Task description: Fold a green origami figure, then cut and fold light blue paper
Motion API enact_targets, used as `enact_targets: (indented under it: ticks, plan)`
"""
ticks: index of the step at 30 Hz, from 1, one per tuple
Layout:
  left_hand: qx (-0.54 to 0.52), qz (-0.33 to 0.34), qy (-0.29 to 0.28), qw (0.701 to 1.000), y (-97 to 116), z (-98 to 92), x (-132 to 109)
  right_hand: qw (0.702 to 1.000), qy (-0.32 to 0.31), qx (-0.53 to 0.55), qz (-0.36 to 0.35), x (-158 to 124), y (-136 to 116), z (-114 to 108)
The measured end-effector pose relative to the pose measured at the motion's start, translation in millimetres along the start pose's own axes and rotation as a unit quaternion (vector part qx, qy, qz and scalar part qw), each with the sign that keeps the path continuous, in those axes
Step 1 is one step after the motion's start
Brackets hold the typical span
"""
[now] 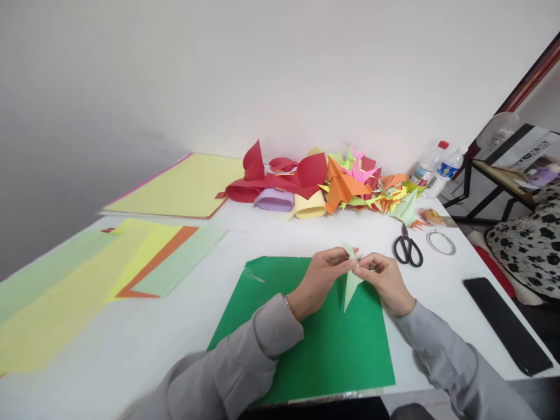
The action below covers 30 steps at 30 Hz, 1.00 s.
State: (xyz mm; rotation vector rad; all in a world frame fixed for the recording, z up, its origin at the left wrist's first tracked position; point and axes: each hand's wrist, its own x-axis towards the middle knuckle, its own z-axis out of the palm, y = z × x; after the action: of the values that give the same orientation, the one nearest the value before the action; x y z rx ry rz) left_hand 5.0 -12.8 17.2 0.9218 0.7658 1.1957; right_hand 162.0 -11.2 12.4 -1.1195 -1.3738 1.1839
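Note:
Between my two hands is a small pale green piece of folded paper [351, 287], long and pointed at its lower end. My left hand [321, 278] pinches it from the left, thumb and fingers closed on its middle. From the other side my right hand [387, 283] grips the same paper, its thumb and fingertip close to my left thumb. Parts of the folds are hidden behind my fingers. Below both hands lies a green sheet [332, 350] on the white table.
Red, purple and yellow paper shapes [280, 186] and orange folded paper pieces [343, 185] are heaped by the wall. Black-handled scissors [408, 249], a tape roll [441, 242] and a black phone-like slab [505, 324] lie right. Coloured sheets [144, 256] spread left. Two bottles [437, 169] stand behind; a person sits at right.

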Motion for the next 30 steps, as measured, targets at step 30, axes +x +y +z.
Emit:
enact_targets:
  ticks: [30]
  plan:
    - [0.026,0.021,0.1,0.994,-5.8,-3.2,4.3,0.997,-0.052,-0.054,0.009,-4.1,2.7,6.2]
